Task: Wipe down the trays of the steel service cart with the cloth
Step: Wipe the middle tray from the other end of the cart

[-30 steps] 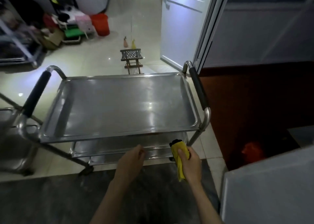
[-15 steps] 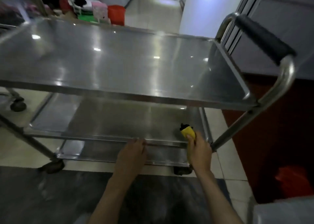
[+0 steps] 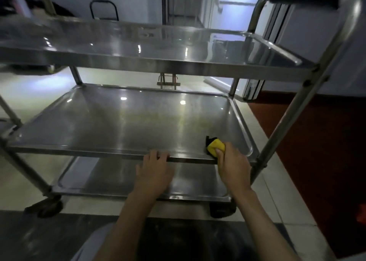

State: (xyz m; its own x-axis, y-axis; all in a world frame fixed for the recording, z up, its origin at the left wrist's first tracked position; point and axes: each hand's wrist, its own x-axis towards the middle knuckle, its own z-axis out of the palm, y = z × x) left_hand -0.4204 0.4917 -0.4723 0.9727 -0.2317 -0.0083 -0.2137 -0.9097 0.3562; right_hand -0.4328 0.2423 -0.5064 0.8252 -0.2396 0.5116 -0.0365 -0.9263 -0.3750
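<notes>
Cloth point(image 3: 216, 147) now on middle tray point(image 3: 118, 122)

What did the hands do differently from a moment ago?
The right hand carried the yellow cloth forward onto the middle tray, at its near right corner. The left hand moved to that tray's front edge. The view dropped lower. The right hand still grips the cloth; the cart has not moved.

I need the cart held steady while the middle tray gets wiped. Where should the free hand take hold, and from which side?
Grip the middle tray's near rim, from the near side, fingers curled over its raised lip. The left hand already rests its fingers there. That edge is bare and closest, and it leaves the right hand room to work the cloth at the tray's near right corner.
</notes>
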